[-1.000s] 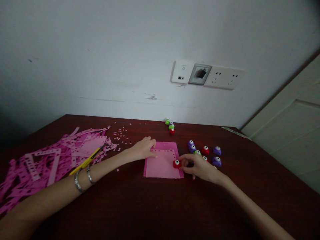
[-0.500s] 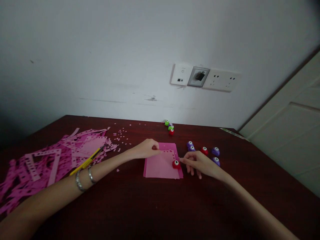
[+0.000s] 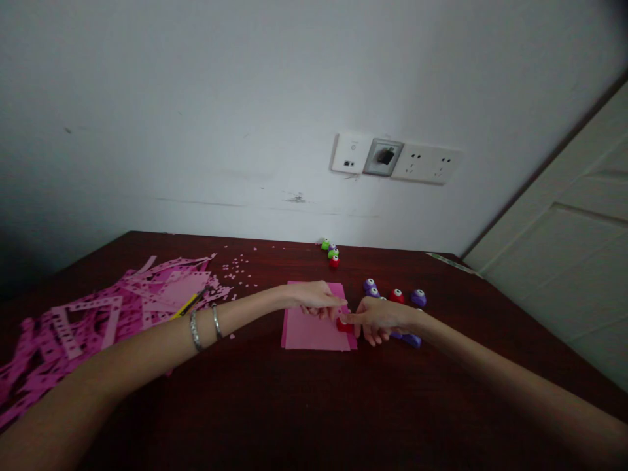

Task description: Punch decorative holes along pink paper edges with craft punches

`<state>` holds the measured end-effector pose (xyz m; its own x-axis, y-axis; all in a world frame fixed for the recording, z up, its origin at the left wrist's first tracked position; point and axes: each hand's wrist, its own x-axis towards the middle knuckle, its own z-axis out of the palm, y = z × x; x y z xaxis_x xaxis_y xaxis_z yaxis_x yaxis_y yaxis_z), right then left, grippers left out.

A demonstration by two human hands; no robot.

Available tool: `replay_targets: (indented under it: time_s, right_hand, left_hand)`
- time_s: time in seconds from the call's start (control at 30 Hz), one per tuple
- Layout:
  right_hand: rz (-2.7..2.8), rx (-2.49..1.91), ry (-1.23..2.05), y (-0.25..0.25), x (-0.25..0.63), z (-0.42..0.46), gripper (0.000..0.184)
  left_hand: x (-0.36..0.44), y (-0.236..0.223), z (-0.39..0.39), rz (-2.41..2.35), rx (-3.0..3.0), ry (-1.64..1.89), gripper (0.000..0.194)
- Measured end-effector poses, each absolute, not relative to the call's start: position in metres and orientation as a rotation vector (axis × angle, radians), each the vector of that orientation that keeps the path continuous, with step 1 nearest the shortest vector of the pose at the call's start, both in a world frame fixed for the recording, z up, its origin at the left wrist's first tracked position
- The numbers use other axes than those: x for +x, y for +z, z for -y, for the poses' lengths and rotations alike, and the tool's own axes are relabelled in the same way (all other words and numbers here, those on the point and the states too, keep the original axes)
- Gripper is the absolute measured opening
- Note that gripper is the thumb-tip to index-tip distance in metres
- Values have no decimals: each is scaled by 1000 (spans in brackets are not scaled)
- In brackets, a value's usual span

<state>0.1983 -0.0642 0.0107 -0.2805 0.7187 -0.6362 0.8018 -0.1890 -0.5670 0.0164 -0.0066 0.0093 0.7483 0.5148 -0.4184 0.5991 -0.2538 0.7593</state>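
Note:
A light pink square sheet lies over a darker pink sheet on the table. At its right edge sits a small red paper punch with an eye-like button. My right hand is at this punch, a fingertip on its top and the other fingers curled beside it. My left hand lies across the upper part of the sheets, one finger stretched toward the punch and the others loosely bent. It covers the row of punched holes.
Purple punches and another red punch stand right of the paper. Several small punches line up near the wall. Punched pink strips, a yellow cutter and paper bits lie left.
My left hand has moved right from the sheet's left edge toward the punch. My right hand has gone from holding the red punch's side to pressing a fingertip on top.

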Motion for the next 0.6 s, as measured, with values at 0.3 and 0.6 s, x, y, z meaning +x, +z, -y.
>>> replay_targets:
  time_s: [0.3, 0.6]
  right_hand:
    - [-1590, 1804, -1746, 17, 194, 58, 34]
    - [-1443, 1763, -1774, 14, 186, 46, 40]
  left_hand:
    - [36, -4, -7, -716, 1728, -492, 43]
    - [45, -11, -24, -423, 1564, -724, 44]
